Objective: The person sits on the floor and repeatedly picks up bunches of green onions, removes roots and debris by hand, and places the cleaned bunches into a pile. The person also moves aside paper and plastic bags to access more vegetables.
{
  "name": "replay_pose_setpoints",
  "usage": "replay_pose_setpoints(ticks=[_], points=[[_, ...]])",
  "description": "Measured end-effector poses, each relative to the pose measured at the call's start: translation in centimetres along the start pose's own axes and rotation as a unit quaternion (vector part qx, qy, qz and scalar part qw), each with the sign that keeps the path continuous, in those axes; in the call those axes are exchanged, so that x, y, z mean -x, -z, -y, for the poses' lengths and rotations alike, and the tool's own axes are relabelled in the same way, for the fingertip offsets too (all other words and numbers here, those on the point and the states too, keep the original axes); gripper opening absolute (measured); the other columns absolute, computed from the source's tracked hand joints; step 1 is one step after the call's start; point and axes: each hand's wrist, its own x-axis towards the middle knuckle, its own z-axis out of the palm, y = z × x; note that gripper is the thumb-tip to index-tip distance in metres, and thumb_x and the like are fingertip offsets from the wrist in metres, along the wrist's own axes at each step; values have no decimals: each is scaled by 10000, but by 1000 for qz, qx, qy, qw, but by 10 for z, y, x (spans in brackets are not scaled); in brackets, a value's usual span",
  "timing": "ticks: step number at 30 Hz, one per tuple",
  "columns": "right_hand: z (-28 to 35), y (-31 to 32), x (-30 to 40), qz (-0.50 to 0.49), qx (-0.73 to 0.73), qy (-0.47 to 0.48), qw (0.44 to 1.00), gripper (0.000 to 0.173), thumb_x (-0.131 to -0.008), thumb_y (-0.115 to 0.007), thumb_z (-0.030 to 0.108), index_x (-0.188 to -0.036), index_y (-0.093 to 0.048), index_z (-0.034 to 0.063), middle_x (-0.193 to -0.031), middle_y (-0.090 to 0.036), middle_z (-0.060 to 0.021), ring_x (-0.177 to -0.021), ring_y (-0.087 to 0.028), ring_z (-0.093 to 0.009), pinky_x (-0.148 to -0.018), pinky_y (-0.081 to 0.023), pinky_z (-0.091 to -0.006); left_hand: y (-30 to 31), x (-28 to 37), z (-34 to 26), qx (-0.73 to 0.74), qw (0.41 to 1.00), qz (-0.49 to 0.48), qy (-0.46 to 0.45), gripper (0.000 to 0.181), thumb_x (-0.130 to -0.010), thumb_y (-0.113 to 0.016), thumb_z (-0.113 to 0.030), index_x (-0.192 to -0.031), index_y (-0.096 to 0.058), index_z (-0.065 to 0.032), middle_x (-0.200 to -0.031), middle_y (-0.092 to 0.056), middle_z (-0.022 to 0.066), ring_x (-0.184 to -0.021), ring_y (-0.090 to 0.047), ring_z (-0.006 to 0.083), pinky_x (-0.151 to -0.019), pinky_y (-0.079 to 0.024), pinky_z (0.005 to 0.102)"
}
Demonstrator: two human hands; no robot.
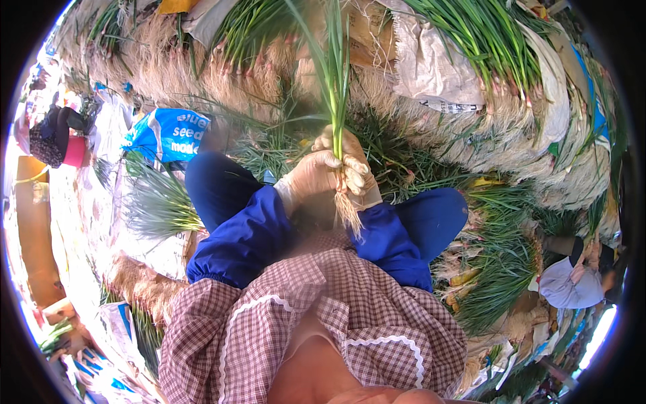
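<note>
Both hands wear pale, soiled gloves and meet in front of me around a small bunch of green allium plants (337,101). The leaves point away from me, and the pale stringy roots hang towards my chest. My left hand (312,171) grips the lower stems from the left, its thumb against them. On the right, my right hand (356,169) closes its curled fingers around the same stems just above the roots. Loose green leaves (267,146) lie beneath and beyond the hands.
Long rows of rooted plants (252,86) curve across the far side, partly covered by a woven cloth (429,65). Bundles lie at the left (161,202) and right (499,272). A blue printed bag (169,134) lies left. Another person (575,283) is at the far right.
</note>
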Motion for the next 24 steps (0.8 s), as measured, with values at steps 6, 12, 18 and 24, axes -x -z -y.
replay_pose_setpoints(ticks=[6,12,18,24], points=[[55,70,8,-228,878,-51,418,429,-863,-610,425,-957,-629,7,-848,-641,-140,-781,-643,-274,-693,-509,-382,-20,-11,-6,-136,982,-128,-17,482,-911,-494,-150,-1297,-412,125,-1150,-582,295,-1068,-597,370,-927,-474,442],[73,8,27,-89,676,104,724,226,-888,-626,225,-931,-655,6,-871,-652,-103,-787,-610,-219,-702,-485,-352,-7,-20,4,-447,874,-180,61,455,-926,-525,-220,-1238,-502,111,-911,-644,145,-781,-607,221,-777,-494,340],[167,-32,168,-427,439,396,684,197,-945,-531,202,-928,-608,21,-808,-630,-71,-639,-583,-120,-523,-475,-249,-22,-22,-15,-302,915,-254,-81,488,-949,-493,-220,-1302,-426,110,-955,-652,167,-791,-633,231,-799,-517,371],[250,85,316,-605,433,420,519,247,-977,-500,235,-970,-672,58,-756,-601,-9,-619,-517,-81,-510,-419,-217,-68,-27,-30,-517,801,-254,-163,463,-932,-507,-257,-1261,-499,68,-808,-650,111,-526,-502,83,-465,-380,172]])
